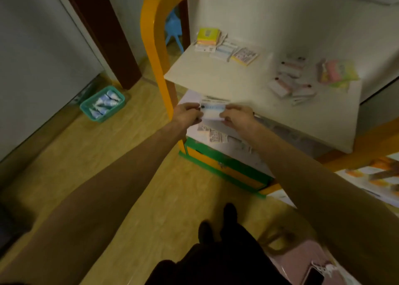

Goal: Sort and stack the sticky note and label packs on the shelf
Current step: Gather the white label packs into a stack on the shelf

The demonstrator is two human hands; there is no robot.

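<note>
Broadly, a white shelf (226, 84) with an orange arched frame (151, 36) fills the upper middle of the view, standing on a wooden floor (108, 166). Below its top board sits a lower shelf (226, 129) edged in green and orange, partly hidden by the forearms.

Off to the left on the floor is a teal basket (102, 103) holding small blue-and-white items, too blurred to identify.

On the top board, three groups of packs lie apart. At the back left, a yellow-green sticky note pack (207, 36) rests on a small stack, with a pale blue label pack (224, 51) and a yellow-edged printed pack (245, 56) just beside it in a row. Toward the right, a loose heap of white and pink label packs (289, 79) lies unstacked, and further right a pile of pastel pink and green sticky note packs (336, 72) sits near the board's edge.

On the lower shelf, a few printed label packs (217, 136) lie scattered under the hands.

Both arms reach forward over the front edge of the top board. The left hand (187, 114) and the right hand (237, 117) together pinch a white-and-blue label pack (211, 112), each gripping one short end, holding it level in the air between the two boards.
</note>
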